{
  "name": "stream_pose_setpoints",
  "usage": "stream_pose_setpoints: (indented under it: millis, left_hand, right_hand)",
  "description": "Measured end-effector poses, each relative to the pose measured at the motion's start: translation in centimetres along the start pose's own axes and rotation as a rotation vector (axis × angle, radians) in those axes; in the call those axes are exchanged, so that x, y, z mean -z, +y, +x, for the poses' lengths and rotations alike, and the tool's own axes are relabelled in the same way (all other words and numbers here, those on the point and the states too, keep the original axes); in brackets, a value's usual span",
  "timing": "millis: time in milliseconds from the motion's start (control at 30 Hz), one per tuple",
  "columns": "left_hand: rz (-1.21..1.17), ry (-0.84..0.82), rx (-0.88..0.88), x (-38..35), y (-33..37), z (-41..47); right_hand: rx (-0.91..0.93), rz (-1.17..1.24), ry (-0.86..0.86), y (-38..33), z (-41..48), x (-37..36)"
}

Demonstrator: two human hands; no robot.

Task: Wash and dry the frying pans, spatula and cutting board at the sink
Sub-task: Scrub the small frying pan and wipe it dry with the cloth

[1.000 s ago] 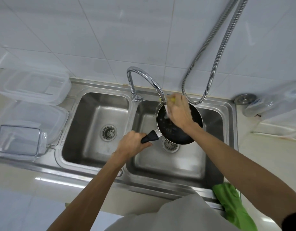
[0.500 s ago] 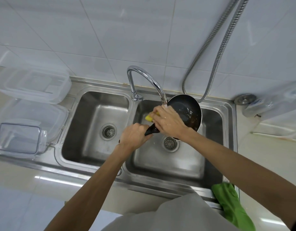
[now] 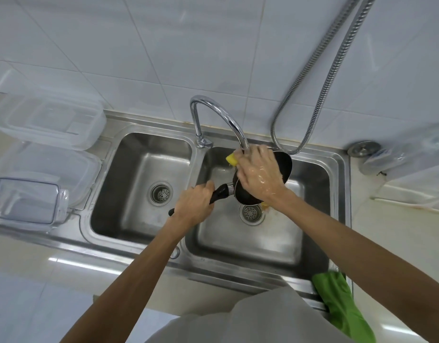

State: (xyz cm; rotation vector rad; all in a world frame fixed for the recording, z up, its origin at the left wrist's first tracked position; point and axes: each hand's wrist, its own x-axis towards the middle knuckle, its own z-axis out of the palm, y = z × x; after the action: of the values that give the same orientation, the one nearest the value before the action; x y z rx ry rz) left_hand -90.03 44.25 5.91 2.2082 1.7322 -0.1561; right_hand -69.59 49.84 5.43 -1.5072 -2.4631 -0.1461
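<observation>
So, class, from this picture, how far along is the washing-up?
Done: nothing visibly; no washed item is in view. In hand: the left grip holds a black pan by its handle over the right basin, while the right grip holds a yellow sponge against it by the tap. Left: rinsing, drying, and every other item.

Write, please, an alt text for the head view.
A left hand grips a black frying pan by its handle while the right hand presses a yellow sponge against it, under the faucet of a steel sink.
</observation>
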Motion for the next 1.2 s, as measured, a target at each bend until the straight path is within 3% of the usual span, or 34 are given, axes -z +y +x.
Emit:
stream_pose_setpoints:
  millis: [133,233,300,367,467,567,767,967,1200]
  left_hand:
    - [-0.057,-0.035,0.048,-0.5,-1.0,-1.2]
    - [-0.051,-0.044,0.094,-0.5,-1.2,-1.7]
    - [-0.049,-0.048,0.121,-0.5,-1.1,-1.9]
    - [-0.034,-0.055,0.126,-0.6,-1.0,-2.0]
    - [-0.021,-0.035,0.11,-0.7,-0.4,-2.0]
    - [-0.082,0.002,0.123,-0.6,0.4,-1.9]
    - [-0.166,0.086,0.146,-0.9,-0.6,-2.0]
    - [-0.26,0.119,0.174,-1.2,-0.3,-1.3]
    - [-0.27,0.031,0.202,-2.4,-0.8,-1.7]
  right_hand:
    - [-0.217,0.055,-0.096,3.2,-0.6,-1.1]
    - [-0.356,0.153,-0.049,3.6,-1.3,-1.9]
    - [-0.294,0.173,0.011,1.8,-1.8,-1.8]
    - [-0.091,0.175,0.046,-0.8,-2.4,-1.7]
    - [0.163,0.121,-0.031,-3.2,-3.5,-1.9]
    - [0.073,0.069,-0.072,-1.9,-3.4,-1.6]
    - [-0.331,-0.004,-0.125,3.5,-2.2,-1.3]
    - [-0.074,0.103,-0.143,-3.1,-4.7,-1.5]
    - [-0.097,0.185,-0.186,-1.0,-5.6,-2.8]
